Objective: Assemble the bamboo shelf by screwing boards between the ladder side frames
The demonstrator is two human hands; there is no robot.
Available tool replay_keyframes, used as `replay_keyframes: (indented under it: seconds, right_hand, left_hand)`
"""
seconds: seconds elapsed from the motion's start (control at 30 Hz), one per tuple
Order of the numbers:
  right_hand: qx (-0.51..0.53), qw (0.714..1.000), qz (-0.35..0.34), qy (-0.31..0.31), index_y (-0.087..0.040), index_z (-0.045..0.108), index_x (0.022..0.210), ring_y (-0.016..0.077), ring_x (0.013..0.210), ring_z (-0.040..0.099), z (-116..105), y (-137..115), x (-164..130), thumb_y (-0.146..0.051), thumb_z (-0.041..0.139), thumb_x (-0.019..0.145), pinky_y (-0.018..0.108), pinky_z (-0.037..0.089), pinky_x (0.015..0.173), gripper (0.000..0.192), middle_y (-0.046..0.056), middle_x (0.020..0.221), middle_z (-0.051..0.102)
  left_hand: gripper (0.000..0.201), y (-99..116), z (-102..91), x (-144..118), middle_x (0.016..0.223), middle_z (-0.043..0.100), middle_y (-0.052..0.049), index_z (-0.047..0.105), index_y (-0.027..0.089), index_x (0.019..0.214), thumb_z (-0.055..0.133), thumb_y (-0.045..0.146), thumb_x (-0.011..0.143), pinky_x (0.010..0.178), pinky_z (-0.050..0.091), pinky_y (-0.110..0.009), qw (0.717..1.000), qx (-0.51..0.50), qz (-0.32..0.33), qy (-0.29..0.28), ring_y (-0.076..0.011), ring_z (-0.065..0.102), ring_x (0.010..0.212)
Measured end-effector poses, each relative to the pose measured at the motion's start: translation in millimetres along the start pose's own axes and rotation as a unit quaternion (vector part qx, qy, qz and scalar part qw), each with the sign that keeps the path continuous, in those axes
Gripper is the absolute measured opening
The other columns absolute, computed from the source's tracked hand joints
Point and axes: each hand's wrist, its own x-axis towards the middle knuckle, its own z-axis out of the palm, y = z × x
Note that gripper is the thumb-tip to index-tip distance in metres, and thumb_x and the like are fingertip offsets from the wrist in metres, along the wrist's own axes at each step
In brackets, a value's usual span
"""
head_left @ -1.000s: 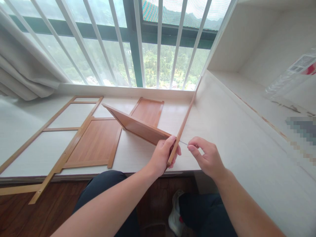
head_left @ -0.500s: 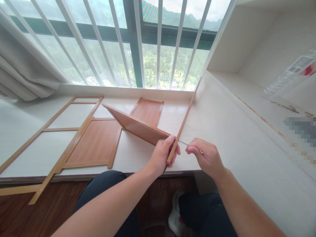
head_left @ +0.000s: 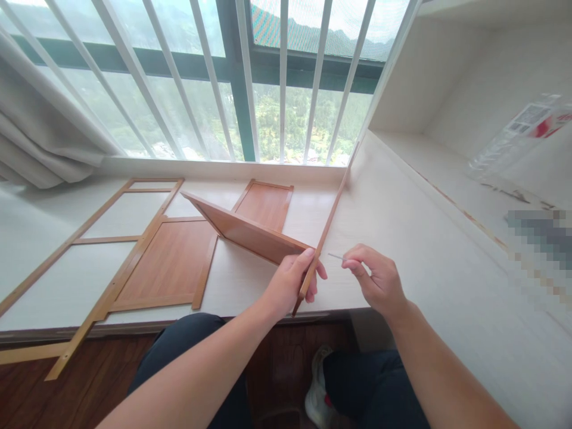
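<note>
My left hand (head_left: 292,280) is closed around the corner where a brown wooden panel (head_left: 250,235) meets a long, narrow wooden rail (head_left: 333,217). The panel stands tilted on edge, and the rail slants away to the window wall. In my right hand (head_left: 375,277), between thumb and bent fingers, is a thin metal hex key (head_left: 336,257). Its tip points at the rail, with a small gap between them. Most of the key's rear part is hidden by my fingers.
A wooden frame (head_left: 107,239) and a flat panel (head_left: 167,259) lie at left on the white sill (head_left: 241,280). Another panel (head_left: 266,202) lies behind the tilted one. Window bars (head_left: 283,89) stand beyond. A plastic bag (head_left: 513,134) rests on the right shelf.
The hex key has come out of the rail, as my right hand pulled slightly right. My left hand keeps its hold on the panel and rail. The view shifted slightly.
</note>
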Motion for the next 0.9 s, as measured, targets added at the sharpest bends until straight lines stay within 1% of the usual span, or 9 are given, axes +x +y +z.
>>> replay_keyframes:
  seconds: [0.1,0.2,0.33,0.4,0.47,0.6,0.67,0.8,0.9]
  right_hand:
    - [-0.011,1.0,-0.005,-0.005,-0.02,0.061,0.088,0.0154,0.079,0.061,1.2,0.0,3.1,-0.016,0.06,0.099,0.03,0.049,0.074,0.012,0.003,0.084,0.065]
    - [-0.015,1.0,-0.008,-0.002,-0.02,0.061,0.089,0.0158,0.08,0.061,1.9,0.3,4.7,-0.016,0.061,0.099,0.03,0.049,0.074,0.01,0.003,0.084,0.066]
    - [-0.023,0.999,-0.029,0.001,-0.02,0.062,0.09,0.0165,0.08,0.061,1.7,-0.3,6.3,-0.017,0.061,0.099,0.03,0.05,0.072,0.01,0.004,0.083,0.066]
    - [-0.023,0.999,-0.038,0.0,-0.02,0.063,0.09,0.017,0.08,0.061,1.1,-1.1,7.3,-0.018,0.059,0.1,0.03,0.051,0.072,0.011,0.004,0.083,0.066]
    - [-0.019,0.999,-0.043,-0.003,-0.02,0.062,0.091,0.0169,0.079,0.06,0.3,-2.0,8.3,-0.018,0.056,0.101,0.031,0.05,0.073,0.013,0.004,0.082,0.065]
    - [-0.031,0.998,-0.054,-0.001,-0.02,0.062,0.09,0.0161,0.078,0.058,-0.4,-2.2,9.2,-0.015,0.056,0.101,0.03,0.049,0.073,0.014,0.003,0.082,0.063]
    - [-0.043,0.997,-0.057,0.002,-0.02,0.064,0.093,0.016,0.08,0.059,0.0,-1.6,9.2,-0.014,0.058,0.1,0.03,0.05,0.074,0.011,0.004,0.084,0.064]
    - [-0.059,0.997,-0.055,0.005,-0.02,0.065,0.096,0.016,0.084,0.06,1.8,-0.5,8.6,-0.013,0.061,0.099,0.03,0.05,0.077,0.008,0.004,0.088,0.065]
    - [-0.064,0.996,-0.054,0.014,-0.02,0.065,0.094,0.0162,0.083,0.059,2.8,-1.2,8.1,-0.015,0.061,0.099,0.031,0.05,0.077,0.008,0.004,0.086,0.065]
  left_hand:
    - [0.063,5.9,-6.9,-5.4,0.056,0.06,-0.001,0.07,0.014,0.078,0.038,0.064,0.1,0.056,0.043,-0.025,0.983,0.165,0.078,0.009,-0.0124,0.056,0.052]
    - [0.055,15.4,-15.0,-10.4,0.056,0.059,-0.001,0.065,0.015,0.067,0.043,0.051,0.102,0.057,0.038,-0.025,0.92,0.342,0.181,0.061,-0.0107,0.052,0.054]
    - [0.036,28.0,-21.0,-14.9,0.062,0.063,-0.001,0.067,0.017,0.069,0.054,0.033,0.099,0.059,0.041,-0.024,0.84,0.412,0.319,0.152,-0.0099,0.054,0.057]
    - [0.024,31.3,-21.5,-16.6,0.075,0.069,-0.002,0.071,0.018,0.079,0.06,0.029,0.097,0.059,0.045,-0.022,0.817,0.417,0.359,0.174,-0.0082,0.056,0.058]
    - [0.013,31.3,-21.8,-17.3,0.098,0.073,-0.004,0.074,0.02,0.096,0.063,0.028,0.096,0.058,0.049,-0.02,0.812,0.419,0.365,0.177,-0.0045,0.056,0.055]
    - [0.025,25.1,-23.4,-14.7,0.139,0.065,-0.009,0.067,0.025,0.123,0.061,0.028,0.098,0.064,0.056,-0.02,0.826,0.439,0.328,0.131,-0.0006,0.055,0.052]
    - [0.026,22.0,-24.1,-12.4,0.141,0.064,-0.009,0.066,0.025,0.125,0.056,0.026,0.101,0.07,0.058,-0.022,0.827,0.454,0.311,0.113,-0.0031,0.06,0.058]
    - [0.025,20.3,-23.9,-9.1,0.129,0.07,-0.007,0.068,0.024,0.12,0.05,0.024,0.103,0.086,0.058,-0.023,0.815,0.466,0.322,0.116,-0.0142,0.071,0.1]
    - [0.024,21.8,-23.8,-7.7,0.116,0.07,-0.005,0.069,0.024,0.117,0.048,0.026,0.105,0.087,0.057,-0.023,0.82,0.465,0.316,0.112,-0.0129,0.069,0.098]
